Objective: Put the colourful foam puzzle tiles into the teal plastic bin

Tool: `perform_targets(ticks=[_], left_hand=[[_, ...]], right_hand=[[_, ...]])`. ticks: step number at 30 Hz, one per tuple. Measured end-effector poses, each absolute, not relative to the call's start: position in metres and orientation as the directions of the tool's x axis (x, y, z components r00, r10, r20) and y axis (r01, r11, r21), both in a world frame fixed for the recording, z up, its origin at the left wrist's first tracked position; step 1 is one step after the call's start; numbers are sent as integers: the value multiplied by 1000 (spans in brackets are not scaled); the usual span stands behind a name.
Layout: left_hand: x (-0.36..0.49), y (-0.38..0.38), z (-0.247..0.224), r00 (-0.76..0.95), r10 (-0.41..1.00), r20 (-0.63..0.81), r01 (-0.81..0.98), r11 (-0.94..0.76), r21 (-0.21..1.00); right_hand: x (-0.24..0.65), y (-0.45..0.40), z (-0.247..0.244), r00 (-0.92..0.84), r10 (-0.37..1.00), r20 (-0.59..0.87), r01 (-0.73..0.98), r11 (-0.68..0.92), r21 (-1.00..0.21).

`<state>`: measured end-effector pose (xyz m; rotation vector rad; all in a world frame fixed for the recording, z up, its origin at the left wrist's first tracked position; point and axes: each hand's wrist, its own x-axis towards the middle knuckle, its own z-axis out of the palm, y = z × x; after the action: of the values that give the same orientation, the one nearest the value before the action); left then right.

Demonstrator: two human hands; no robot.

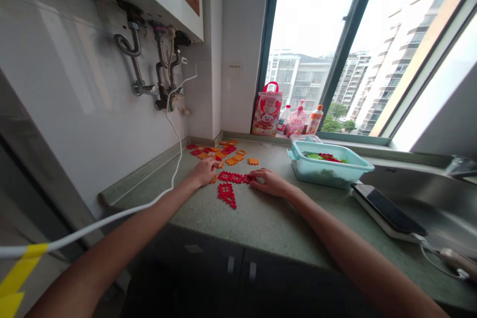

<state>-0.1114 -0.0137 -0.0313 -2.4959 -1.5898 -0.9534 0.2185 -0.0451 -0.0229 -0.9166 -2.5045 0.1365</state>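
My left hand (206, 171) rests at the near edge of a pile of red and orange interlocking tiles (218, 151), its fingers bent at an orange tile. What the fingertips hold, if anything, is too small to make out. My right hand (266, 182) lies on the counter with its fingers on the right end of a row of joined red tiles (235, 177); whether it grips them is hidden. Just below that row, a red square tile joined to a triangular one (226, 195) lies flat. One orange tile (253, 161) sits apart behind my right hand.
A light-blue plastic basin (335, 176) with green and red pieces stands at the right. Beyond it are a phone (387, 206) and a steel sink (439, 203). A white cable (175, 169) crosses the counter's left side. Bottles (297, 120) and a bag (267, 114) line the windowsill.
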Motion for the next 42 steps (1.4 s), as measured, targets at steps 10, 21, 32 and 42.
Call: perform_targets(ticks=[10,21,32,42], left_hand=[[-131,-7,-27,202,908,368,927,-299,227],[-124,-15,-26,303,916,265,928,-346,135],[-162,-11,-6,418,821,388,763,-549,341],[-176,-16,-2,384,888,252,832,-452,323]], right_hand=[[215,-51,-17,-589,686,428,677,708,-202],[165,-47,-30,-604,621,499,603,766,-224],[182,-46,-28,-543,704,458,668,692,-274],[166,-47,-25,-599,688,410,639,719,-273]])
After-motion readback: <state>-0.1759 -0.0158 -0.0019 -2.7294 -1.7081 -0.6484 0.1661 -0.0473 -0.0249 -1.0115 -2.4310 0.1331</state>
